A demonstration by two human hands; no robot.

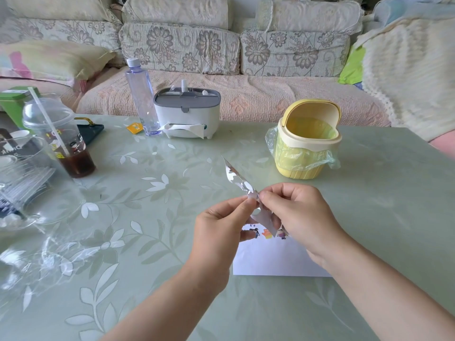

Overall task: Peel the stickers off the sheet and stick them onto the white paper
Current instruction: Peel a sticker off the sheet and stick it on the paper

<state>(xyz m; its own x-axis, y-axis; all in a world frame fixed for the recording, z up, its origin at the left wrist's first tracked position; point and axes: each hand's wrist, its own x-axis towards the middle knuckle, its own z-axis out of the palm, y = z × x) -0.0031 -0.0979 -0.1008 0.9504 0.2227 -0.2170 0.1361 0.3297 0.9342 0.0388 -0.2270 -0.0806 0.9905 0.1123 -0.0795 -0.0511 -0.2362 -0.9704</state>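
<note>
A sticker sheet (236,176) is held in the air above the green floral table (374,198), pinched from both sides. It is gripped between the thumb and forefinger of the left hand (219,232), and its near part is pinched by the curled fingers of the right hand (298,217). The sheet is seen almost edge-on, its far end pointing up and away, and cut-out gaps are visible along it.

Directly below the hands, a white paper (270,262) is laid flat on the table, partly hidden by the right forearm. A few colourful stickers (268,234) are seen along its far edge.

Beyond the hands, a small yellow bin (307,146) lined with a plastic bag is set with its lid tipped open. Further left, a white tissue box (187,114), a clear water bottle (142,94) and a domed plastic cup (59,134) holding a dark drink and a straw are placed.
</note>
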